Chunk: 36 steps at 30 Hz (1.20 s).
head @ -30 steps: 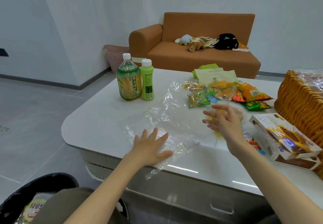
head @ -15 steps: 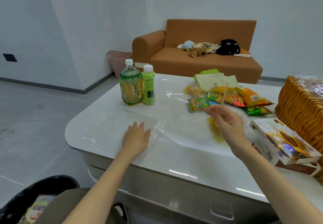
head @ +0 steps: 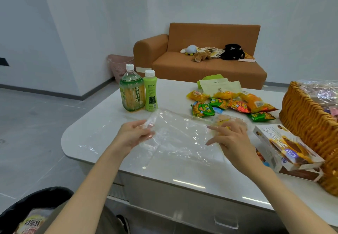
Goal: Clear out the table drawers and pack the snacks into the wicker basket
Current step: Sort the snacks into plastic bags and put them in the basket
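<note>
Sofa (head: 201,69) far behind both hands. Table (head: 102,124) under both hands. Basket (head: 307,124) on the table right of the right hand (head: 230,138), near, not touching it. Clear bag (head: 182,142) lies mostly flat on the table and spans from one hand to the other. Bin (head: 33,202) on the floor below the left elbow. Box (head: 285,147) between right wrist and basket. Two bottles (head: 132,91) upright, touching each other, just beyond the left hand (head: 133,135). Snack packets (head: 228,104) in a loose pile beyond the right hand, between bottles and basket, none in the basket that I can see. Cracker pack (head: 224,119) right at the right fingertips.

Left hand: fingers curled, pinching a bunched edge of the bag, held a bit off the table.

Right hand: on the bag, index straight, other fingers bent toward the cracker pack. Can't tell if it actually grips anything.
</note>
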Motion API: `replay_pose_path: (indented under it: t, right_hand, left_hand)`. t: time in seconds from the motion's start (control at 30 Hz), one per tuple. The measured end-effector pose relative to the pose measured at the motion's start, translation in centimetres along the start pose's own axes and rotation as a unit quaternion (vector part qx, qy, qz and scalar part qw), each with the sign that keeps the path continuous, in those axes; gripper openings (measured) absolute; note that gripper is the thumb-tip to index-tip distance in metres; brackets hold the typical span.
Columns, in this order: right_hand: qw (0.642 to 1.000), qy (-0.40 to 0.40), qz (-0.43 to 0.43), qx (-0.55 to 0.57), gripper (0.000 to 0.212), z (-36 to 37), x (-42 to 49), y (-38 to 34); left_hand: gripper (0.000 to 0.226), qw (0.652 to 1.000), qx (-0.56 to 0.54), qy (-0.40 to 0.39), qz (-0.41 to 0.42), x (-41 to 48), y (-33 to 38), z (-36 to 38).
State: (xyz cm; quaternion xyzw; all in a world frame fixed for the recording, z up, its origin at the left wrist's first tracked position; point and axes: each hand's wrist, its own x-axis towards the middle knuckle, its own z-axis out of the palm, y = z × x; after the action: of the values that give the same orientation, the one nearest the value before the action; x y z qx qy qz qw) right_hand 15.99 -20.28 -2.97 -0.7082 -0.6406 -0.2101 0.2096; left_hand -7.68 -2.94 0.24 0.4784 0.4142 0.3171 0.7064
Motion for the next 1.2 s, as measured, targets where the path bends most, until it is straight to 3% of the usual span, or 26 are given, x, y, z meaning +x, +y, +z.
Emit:
replay_pose_path:
  t: [0.07,0.17,0.27,0.37,0.4,0.47,0.53,0.57,0.6,0.67,0.73,0.83,0.87,0.97,1.03,1.13,1.2]
  right_hand:
    - [0.991,-0.081,0.101,0.042,0.039,0.1,-0.1,-0.1]
    - [0.929,-0.147,0.24,0.24,0.043,-0.5,0.1,-0.3]
    - [0.858,-0.171,0.281,0.395,0.034,-1.6,0.6,-0.5]
    - [0.849,-0.161,0.287,0.414,0.026,-1.6,0.8,-0.3]
    - [0.831,-0.142,0.298,0.448,0.026,-1.5,0.9,-0.4]
    - [0.731,-0.132,0.333,0.581,0.026,-1.7,1.5,-0.5]
    - [0.582,-0.168,0.346,0.717,0.034,-1.9,2.0,-0.8]
    - [0.533,-0.195,0.337,0.751,0.044,-2.1,2.1,-1.1]
    - [0.515,-0.223,0.319,0.764,0.057,-2.1,2.2,-1.4]
    - [0.525,-0.267,0.291,0.754,0.079,-1.5,2.1,-2.0]
    - [0.541,-0.284,0.293,0.735,0.08,-0.9,1.9,-2.4]
    - [0.496,-0.299,0.304,0.756,0.081,-0.3,1.8,-2.5]
    - [0.499,-0.306,0.303,0.752,0.082,-0.1,1.8,-2.7]
    - [0.555,-0.276,0.3,0.725,0.071,0.3,2.0,-3.6]
    - [0.557,-0.229,0.298,0.74,0.076,0.5,1.9,-4.0]
    - [0.636,-0.199,0.301,0.682,0.068,0.4,2.4,-4.6]
    - [0.65,-0.207,0.311,0.661,0.079,0.4,2.6,-4.7]
  left_hand:
    - [0.043,0.999,0.033,-0.014,0.0,-0.3,-0.3,0.4]
    - [0.043,0.998,0.055,-0.031,-0.005,-0.2,-0.4,0.6]
    - [0.045,0.997,0.064,-0.038,0.012,0.0,-0.4,0.4]
    - [0.044,0.997,0.05,-0.047,0.034,-0.1,-0.1,0.4]
    - [0.045,0.997,0.037,-0.055,0.033,-0.2,0.0,0.4]
    - [0.047,0.996,0.029,-0.087,0.024,-0.3,0.3,0.4]
    - [0.051,0.99,0.054,-0.129,0.011,-0.5,0.4,0.5]
    - [0.054,0.985,0.078,-0.152,0.007,-0.6,0.4,0.5]
    - [0.055,0.979,0.102,-0.177,0.002,-0.7,0.3,0.6]
    - [0.053,0.963,0.143,-0.228,-0.012,-0.9,0.0,0.8]
    - [0.053,0.955,0.165,-0.244,-0.016,-1.1,-0.4,1.3]
    - [0.06,0.967,0.147,-0.205,0.02,-0.8,-0.5,2.2]
    - [0.059,0.97,0.141,-0.196,0.034,-0.7,-0.4,2.5]
    - [0.051,0.968,0.135,-0.202,0.056,-0.3,-0.5,3.0]
    - [0.046,0.962,0.143,-0.224,0.058,-0.1,-1.0,3.5]
    - [0.039,0.964,0.134,-0.225,0.054,-0.3,-1.6,4.4]
    - [0.037,0.965,0.133,-0.219,0.051,-0.3,-1.9,4.9]
